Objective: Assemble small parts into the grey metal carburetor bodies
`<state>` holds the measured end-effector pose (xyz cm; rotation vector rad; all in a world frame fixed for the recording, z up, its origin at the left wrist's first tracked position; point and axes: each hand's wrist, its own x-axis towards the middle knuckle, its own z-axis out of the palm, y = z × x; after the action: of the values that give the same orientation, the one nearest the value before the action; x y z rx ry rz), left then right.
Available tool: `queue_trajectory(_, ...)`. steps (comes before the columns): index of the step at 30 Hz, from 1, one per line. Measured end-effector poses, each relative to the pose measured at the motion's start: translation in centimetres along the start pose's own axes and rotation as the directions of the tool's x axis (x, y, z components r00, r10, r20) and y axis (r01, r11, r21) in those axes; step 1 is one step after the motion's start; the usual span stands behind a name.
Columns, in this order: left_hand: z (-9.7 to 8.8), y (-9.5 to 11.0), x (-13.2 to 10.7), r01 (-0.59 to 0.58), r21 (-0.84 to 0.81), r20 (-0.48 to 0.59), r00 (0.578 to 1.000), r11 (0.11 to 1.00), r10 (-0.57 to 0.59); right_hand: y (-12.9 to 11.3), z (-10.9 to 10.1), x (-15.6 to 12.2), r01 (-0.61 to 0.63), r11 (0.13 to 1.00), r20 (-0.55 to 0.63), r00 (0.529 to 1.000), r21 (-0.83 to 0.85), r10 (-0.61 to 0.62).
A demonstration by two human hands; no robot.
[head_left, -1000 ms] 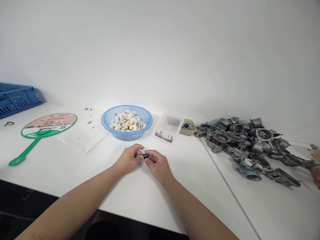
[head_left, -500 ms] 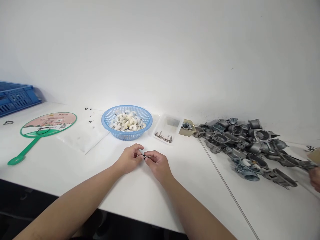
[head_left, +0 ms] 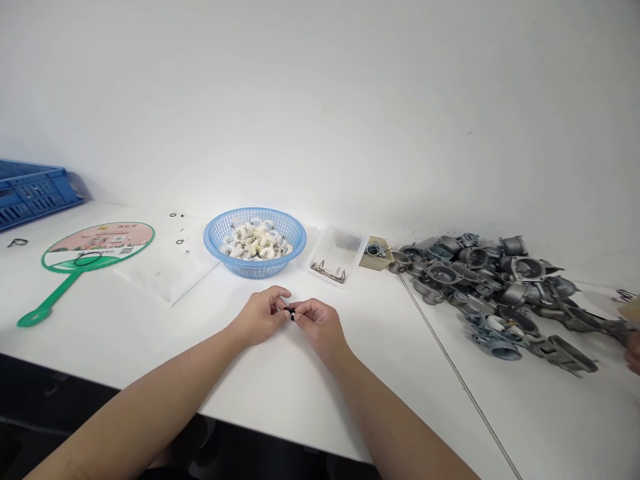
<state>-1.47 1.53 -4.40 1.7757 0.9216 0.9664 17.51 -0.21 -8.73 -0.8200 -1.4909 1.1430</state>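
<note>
Between the fingertips of both hands is a small black part [head_left: 291,313], partly covered by the fingers; its exact kind is too small to make out. My left hand [head_left: 261,316] pinches it from the left, thumb and fingers closed. From the other side my right hand [head_left: 320,327] pinches it too. Just beyond the hands stands a blue plastic basket [head_left: 255,269] full of white plastic pieces [head_left: 257,241] with metal bits among them. Right of it lies a clear plastic tray [head_left: 345,243] holding several small metal pins [head_left: 327,271].
Grey metal castings [head_left: 480,273] are heaped on the right, beside a small yellowish box [head_left: 375,261]. A green-handled fan [head_left: 57,297] and a plastic bag [head_left: 167,277] lie left. A blue crate [head_left: 37,193] stands far left. Another person's hand [head_left: 634,353] shows at the right edge.
The fingers have shifted slightly around the small black part, and more of it shows now. The other person's hand has moved a little toward the right edge.
</note>
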Motion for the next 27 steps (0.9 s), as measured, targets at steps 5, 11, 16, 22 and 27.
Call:
queue_trajectory(5,0.1,0.0,-0.1,-0.002,-0.039,0.032,0.999,0.999,0.003,-0.6,-0.5,0.2,-0.033,0.997,-0.051,0.998,0.063,0.036)
queue_trajectory(11,0.3,0.2,-0.2,-0.02,-0.016,0.036,0.999,1.0,0.02,-2.0,-0.3,0.3,-0.176,0.968,-0.035,0.982,0.182,0.185)
queue_trajectory(16,0.2,0.8,-0.2,-0.025,-0.003,0.032,0.999,1.0,0.025,-3.0,0.4,0.5,-0.219,0.953,-0.018,0.974,0.209,0.228)
queue_trajectory(22,0.2,1.0,-0.2,-0.024,-0.066,-0.001,1.0,0.998,0.024,-3.2,0.3,0.5,-0.172,0.979,0.003,0.985,0.107,0.172)
queue_trajectory(27,0.2,0.5,-0.2,-0.102,-0.112,0.014,0.994,0.988,0.105,-3.1,0.4,0.3,-0.157,0.987,-0.023,0.987,0.017,0.158)
